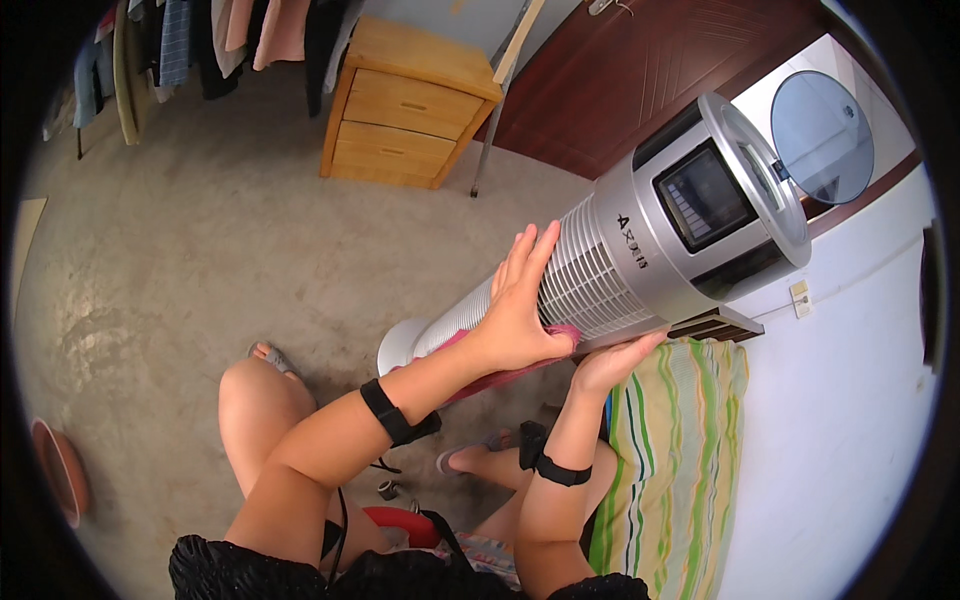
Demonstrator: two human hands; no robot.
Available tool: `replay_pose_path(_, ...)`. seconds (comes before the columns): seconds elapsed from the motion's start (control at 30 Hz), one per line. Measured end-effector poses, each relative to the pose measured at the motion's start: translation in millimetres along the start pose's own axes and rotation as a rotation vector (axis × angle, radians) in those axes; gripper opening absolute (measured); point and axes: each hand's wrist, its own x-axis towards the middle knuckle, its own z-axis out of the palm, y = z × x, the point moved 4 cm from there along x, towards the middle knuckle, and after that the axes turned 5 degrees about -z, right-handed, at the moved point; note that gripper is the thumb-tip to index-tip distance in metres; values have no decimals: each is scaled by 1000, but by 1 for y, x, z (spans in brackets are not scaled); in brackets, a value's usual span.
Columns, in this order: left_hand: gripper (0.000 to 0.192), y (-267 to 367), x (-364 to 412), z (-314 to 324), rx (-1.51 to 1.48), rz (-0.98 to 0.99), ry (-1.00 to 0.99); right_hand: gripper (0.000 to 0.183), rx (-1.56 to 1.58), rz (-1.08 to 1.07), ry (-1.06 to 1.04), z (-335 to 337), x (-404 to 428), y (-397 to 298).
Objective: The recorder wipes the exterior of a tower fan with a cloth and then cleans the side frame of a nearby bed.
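A silver tower fan [592,262] with a grille and a dark display panel leans to the upper right in front of me. Its round translucent lid [823,137] stands raised at the top. My left hand [517,311] spreads over the grille, thumb on a dark pink cloth [480,382] that lies along the fan's near side. Under the fan's upper body, below its head, my right hand [611,364] supports it with the palm up. The fan's white round base [397,345] is at the lower left end.
A wooden drawer cabinet [409,105] stands beyond the fan, beside a dark red door [592,82]. Clothes [172,45] hang at upper left. A striped bed cover [675,465] is at my right, near a white wall. A brown basin [61,472] sits at far left.
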Motion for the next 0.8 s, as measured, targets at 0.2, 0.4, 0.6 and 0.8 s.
replay_pose_path(0.2, 116, -22, -15, 1, 33, 54, 6, 65, -45, -27, -22, -6, 0, 5)
replay_pose_path(0.4, 113, -27, -27, 9, 52, -19, 64, 71, -139, -94, -54, -6, -5, 4)
replay_pose_path(0.6, 107, 3, -19, 13, -72, -152, 195, 68, -67, -95, -34, 5, -17, 1)
replay_pose_path(0.8, 110, 1, -22, 21, -8, -106, 198, 69, -102, -68, -20, -2, -17, 6)
